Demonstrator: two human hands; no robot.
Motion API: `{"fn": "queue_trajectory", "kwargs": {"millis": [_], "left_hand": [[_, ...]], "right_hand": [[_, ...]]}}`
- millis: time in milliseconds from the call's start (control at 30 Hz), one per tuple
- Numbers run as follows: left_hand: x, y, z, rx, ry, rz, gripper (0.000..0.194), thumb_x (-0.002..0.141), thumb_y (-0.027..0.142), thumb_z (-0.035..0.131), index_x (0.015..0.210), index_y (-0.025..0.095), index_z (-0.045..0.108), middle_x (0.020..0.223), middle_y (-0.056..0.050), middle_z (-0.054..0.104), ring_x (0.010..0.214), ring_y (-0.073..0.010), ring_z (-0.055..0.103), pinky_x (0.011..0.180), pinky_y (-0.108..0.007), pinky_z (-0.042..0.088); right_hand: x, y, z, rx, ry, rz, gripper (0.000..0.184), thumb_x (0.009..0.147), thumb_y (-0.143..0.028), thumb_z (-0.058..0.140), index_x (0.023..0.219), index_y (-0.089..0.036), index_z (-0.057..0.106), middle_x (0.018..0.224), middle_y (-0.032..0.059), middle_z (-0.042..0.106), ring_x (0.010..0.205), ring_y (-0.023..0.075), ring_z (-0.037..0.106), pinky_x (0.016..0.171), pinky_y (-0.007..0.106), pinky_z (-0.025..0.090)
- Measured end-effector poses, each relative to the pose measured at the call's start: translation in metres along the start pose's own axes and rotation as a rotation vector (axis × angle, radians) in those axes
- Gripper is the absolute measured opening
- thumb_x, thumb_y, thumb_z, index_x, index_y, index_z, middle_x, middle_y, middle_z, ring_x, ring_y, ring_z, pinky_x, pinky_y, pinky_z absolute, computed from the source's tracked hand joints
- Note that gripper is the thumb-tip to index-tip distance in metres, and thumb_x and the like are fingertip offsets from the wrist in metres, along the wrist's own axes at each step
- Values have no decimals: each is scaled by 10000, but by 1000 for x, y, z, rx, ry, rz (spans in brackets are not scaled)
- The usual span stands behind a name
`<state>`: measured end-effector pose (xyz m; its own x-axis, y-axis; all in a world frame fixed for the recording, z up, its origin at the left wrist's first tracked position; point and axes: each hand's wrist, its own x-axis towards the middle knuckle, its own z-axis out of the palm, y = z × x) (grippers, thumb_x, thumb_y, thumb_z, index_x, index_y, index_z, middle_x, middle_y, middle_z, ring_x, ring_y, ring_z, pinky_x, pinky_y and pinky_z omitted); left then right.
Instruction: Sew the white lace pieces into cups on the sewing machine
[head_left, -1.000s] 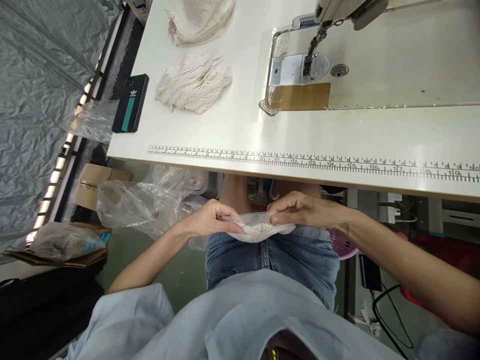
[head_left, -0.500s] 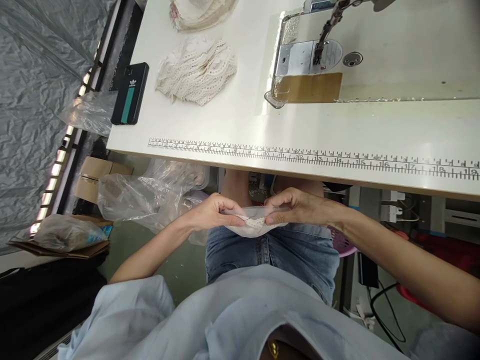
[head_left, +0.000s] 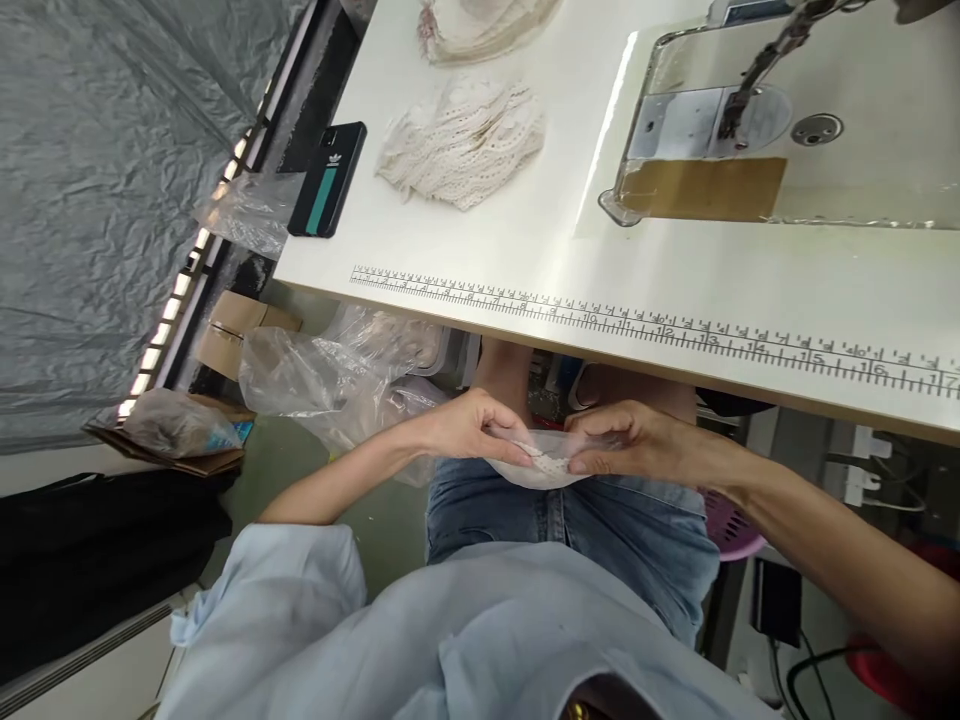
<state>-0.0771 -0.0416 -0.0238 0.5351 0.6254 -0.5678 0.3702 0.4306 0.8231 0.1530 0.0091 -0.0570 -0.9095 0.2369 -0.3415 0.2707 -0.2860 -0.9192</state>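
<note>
Above my lap, in front of the table edge, both hands pinch a piece of thin white fabric with lace trim [head_left: 550, 470]. My left hand [head_left: 487, 432] grips its left end between thumb and fingers. At the opposite end, my right hand [head_left: 621, 440] has its thumb pressed on the lace. The fabric sags a little between the two thumbs, and part of it is hidden behind the fingers. A pile of cream eyelet lace [head_left: 463, 140] lies on the white table [head_left: 480, 260], with another cream fabric bundle [head_left: 487, 25] beyond it.
A sewing machine [head_left: 731, 120] stands at the table's right. A phone [head_left: 328, 180] rests near the left edge, and a printed ruler [head_left: 622, 318] runs along the front. Below are clear plastic bags [head_left: 315, 380], a cardboard box [head_left: 232, 335] and a pink basket [head_left: 727, 525].
The whole view has shifted, so the table and machine appear further right and slightly tilted. Both hands keep their pinch on the fabric, with little change between them.
</note>
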Motion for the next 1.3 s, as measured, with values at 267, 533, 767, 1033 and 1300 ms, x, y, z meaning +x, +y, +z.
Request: {"fn": "queue_trajectory", "kwargs": {"millis": [267,533,767,1033,1300], "left_hand": [[-1,0,0,-8,7,-31,286,683,297,728,906,118,727,781,-35,711,685,-99,611,628,-177,459],[-1,-1,2,6,74,-34,291,694,368,719,844,119,736,685,-7,681,598,-74,557,550,-164,403],[-2,-6,-4,-62,24,-50,269,691,348,724,859,139,743,829,-52,729,724,-130,638,628,-189,466],[-3,-13,-7,-140,81,-112,232,672,319,748,822,142,748,800,-56,736,716,-134,658,642,-189,491],[-5,-12,-9,-358,95,-149,160,650,261,778,771,159,748,745,-32,733,662,-97,648,627,-161,490]], "right_hand": [[0,2,-2,-54,14,-9,309,774,-453,631,738,-148,666,669,3,557,632,118,476,569,251,355],[8,-4,11,-115,106,-62,292,759,-444,648,741,-153,633,647,-19,524,606,106,453,540,235,330],[6,-4,2,-50,9,-29,294,806,-424,603,811,-136,664,712,12,582,669,123,499,598,242,371],[-8,-4,-9,-35,40,-10,312,828,-436,570,826,-141,673,735,10,583,676,116,492,606,243,358],[-18,-3,-12,40,50,-25,387,865,-471,506,874,-125,679,770,33,621,701,132,547,617,246,402]]}}
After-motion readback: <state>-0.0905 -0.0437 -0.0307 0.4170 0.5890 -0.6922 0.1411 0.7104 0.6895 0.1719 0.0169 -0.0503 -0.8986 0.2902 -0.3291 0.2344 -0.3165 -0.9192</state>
